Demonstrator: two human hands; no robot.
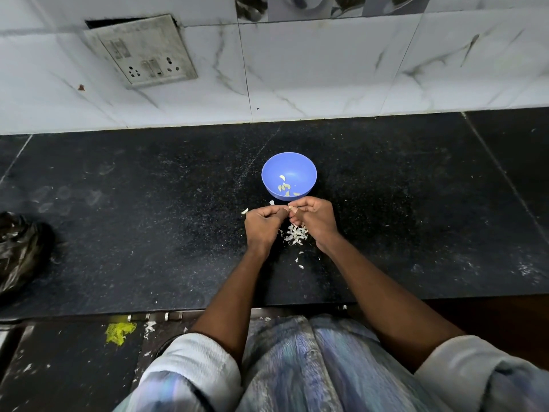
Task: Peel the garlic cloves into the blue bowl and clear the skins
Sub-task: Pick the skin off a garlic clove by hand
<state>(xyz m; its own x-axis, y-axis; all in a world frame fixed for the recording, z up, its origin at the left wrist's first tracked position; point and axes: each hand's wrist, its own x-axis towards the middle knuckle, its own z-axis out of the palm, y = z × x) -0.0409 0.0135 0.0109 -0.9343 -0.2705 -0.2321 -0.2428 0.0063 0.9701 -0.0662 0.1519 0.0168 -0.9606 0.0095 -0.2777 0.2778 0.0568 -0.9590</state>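
We log: round blue plastic bowl [289, 175] mid black stone counter [118, 233], wide bare margins; our left hand [263, 224] and right hand [315, 220] pinch a small pale garlic clove [291, 207], axis unreadable.

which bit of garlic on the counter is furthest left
The loose garlic piece just beyond the left hand. The skin pile and scattered scraps lie further right.

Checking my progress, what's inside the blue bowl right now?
The blue bowl holds a few peeled garlic cloves near its bottom. Its nearest inner wall is hidden by the rim, so anything there can't be seen.
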